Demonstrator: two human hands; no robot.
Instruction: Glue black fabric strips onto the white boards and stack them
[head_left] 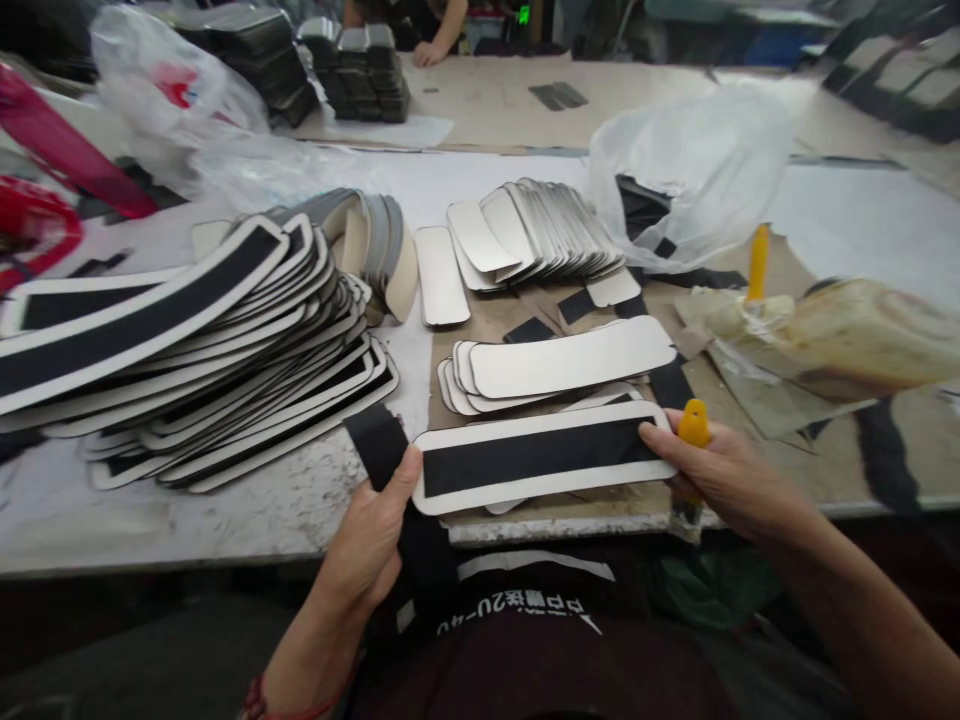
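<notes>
A long white piece with a black strip along its middle (536, 462) is held level near the table's front edge. My left hand (369, 545) grips its left end, thumb on top, with a black strip (376, 440) beside the thumb. At its right end, my right hand (720, 465) pinches the corner and also holds a yellow-handled brush (694, 425) pointing down. Just behind lie several blank white pieces (570, 360). A large pile of white pieces with black strips (262, 350) stands to the left.
Behind are a fanned row of white pieces (540, 235), curved grey and beige pieces (375, 245) and a clear plastic bag (697, 170). A glue-stained container (870, 335) with another yellow handle (758, 262) lies right. Another person's hand (429, 53) rests on the far table.
</notes>
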